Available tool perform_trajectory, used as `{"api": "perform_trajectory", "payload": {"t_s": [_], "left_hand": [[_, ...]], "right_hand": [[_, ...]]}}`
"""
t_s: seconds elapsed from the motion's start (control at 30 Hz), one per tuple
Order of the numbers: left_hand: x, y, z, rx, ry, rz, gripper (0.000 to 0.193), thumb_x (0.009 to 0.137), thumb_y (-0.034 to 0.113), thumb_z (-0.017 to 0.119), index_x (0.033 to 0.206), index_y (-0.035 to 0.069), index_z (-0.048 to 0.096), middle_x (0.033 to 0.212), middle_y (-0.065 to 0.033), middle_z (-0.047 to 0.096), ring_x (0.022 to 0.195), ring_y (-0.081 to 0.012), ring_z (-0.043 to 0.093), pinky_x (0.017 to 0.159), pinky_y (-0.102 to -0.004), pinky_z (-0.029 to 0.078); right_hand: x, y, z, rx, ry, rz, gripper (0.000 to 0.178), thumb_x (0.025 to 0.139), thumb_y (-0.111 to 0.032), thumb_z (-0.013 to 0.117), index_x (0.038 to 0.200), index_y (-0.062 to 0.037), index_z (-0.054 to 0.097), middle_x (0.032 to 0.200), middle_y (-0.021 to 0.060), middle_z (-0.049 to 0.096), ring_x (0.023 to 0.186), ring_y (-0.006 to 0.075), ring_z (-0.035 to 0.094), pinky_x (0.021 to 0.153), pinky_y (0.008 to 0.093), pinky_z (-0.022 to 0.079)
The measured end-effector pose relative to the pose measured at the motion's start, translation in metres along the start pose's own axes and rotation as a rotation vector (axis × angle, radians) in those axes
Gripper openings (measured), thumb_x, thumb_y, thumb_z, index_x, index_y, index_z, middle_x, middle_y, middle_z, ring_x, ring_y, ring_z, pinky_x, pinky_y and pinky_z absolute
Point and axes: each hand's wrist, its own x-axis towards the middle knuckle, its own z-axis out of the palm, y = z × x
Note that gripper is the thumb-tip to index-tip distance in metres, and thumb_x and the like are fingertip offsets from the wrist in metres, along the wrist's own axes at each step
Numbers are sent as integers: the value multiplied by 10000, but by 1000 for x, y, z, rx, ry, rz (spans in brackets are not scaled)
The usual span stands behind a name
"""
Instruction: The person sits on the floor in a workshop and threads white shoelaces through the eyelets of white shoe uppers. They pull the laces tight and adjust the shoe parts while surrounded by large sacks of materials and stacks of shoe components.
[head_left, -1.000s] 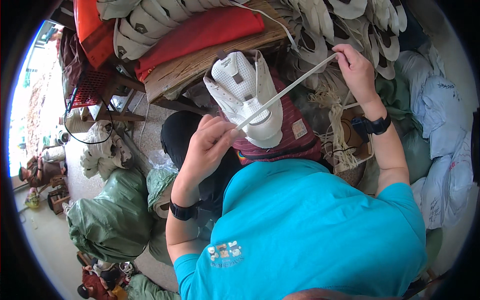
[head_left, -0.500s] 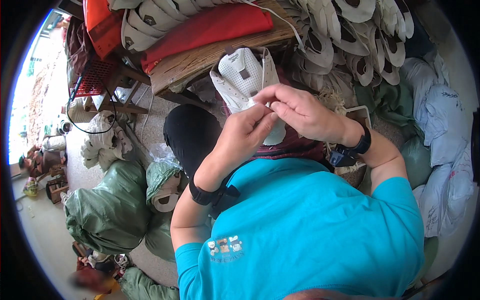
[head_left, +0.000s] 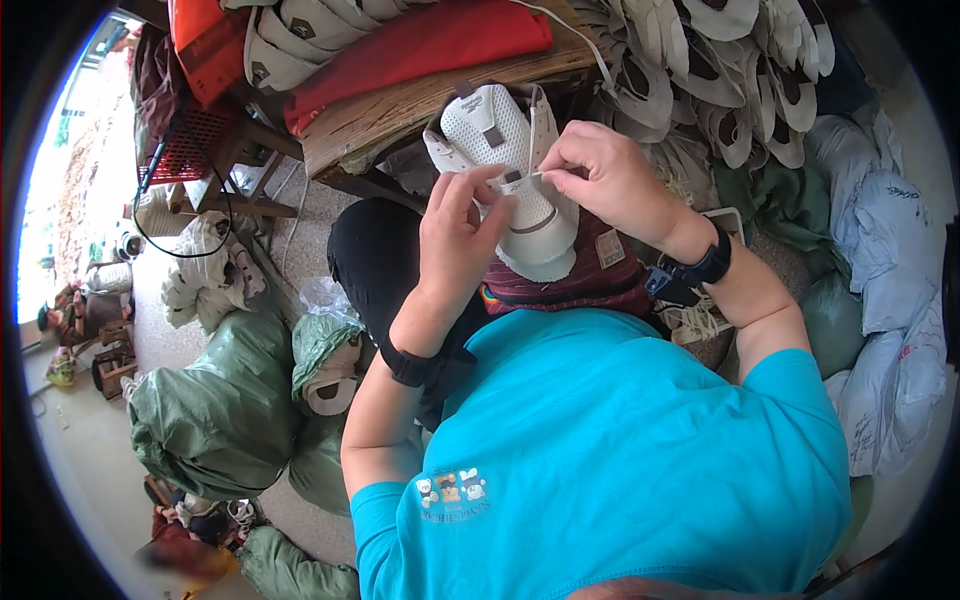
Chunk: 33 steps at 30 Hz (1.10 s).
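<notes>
A white shoe upper (head_left: 535,218) with a perforated mesh tongue (head_left: 482,118) lies over my lap, its toe pointing towards me. My left hand (head_left: 462,228) is at the left side of its throat, fingers curled and thumb bent against the upper. What lies under those fingertips is partly hidden. On the other side, my right hand (head_left: 607,182) pinches the thin white end of what looks like a shoelace (head_left: 538,174) between thumb and forefinger, just above the eyelet edge. A small dark tab shows on the upper between both hands.
Ahead stands a wooden bench (head_left: 370,120) with red cloth (head_left: 420,65) and stacked uppers. More uppers (head_left: 740,90) hang at the far right. Green sacks (head_left: 215,410) lie left, pale sacks (head_left: 890,250) right. Cream laces (head_left: 697,322) sit by my right wrist.
My hands have moved apart from where they met over the shoe upper. The right has drawn to the right, the left slightly left, uncovering the upper's front and toe.
</notes>
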Motion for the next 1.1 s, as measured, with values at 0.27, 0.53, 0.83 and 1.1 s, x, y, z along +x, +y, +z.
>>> {"api": "perform_trajectory", "payload": {"t_s": [0.27, 0.53, 0.83, 1.1], "left_hand": [[0, -8, 1, 76, -13, 56, 312, 820, 81, 763, 1123, 111, 693, 830, -27, 504, 628, -116, 503, 576, -269, 456], [0, -11, 0, 63, -32, 70, 298, 810, 65, 747, 1099, 110, 689, 813, -32, 491, 634, -142, 508, 583, -287, 460], [2, -11, 2, 63, 1, 50, 264, 802, 41, 774, 1047, 44, 676, 768, -9, 450, 633, -106, 454, 566, -245, 431], [9, 0, 10, 255, 56, 9, 207, 809, 147, 770, 943, 49, 648, 745, -42, 476, 617, -163, 482, 560, -299, 431]], "right_hand": [[6, -20, 13, -313, 19, -51, 90, 781, -84, 633, 834, -65, 561, 832, 104, 558, 758, 316, 618, 637, 430, 500], [12, -29, 25, -500, 5, -250, 104, 769, -105, 647, 828, -81, 565, 835, 86, 538, 762, 279, 614, 658, 394, 484], [20, -7, 11, 78, -160, -12, 49, 814, -74, 648, 848, -39, 652, 893, 97, 589, 830, 291, 615, 717, 379, 504], [3, -7, 17, 82, 28, -45, 146, 829, 3, 655, 969, -35, 674, 906, 105, 603, 864, 289, 621, 751, 360, 522]]}}
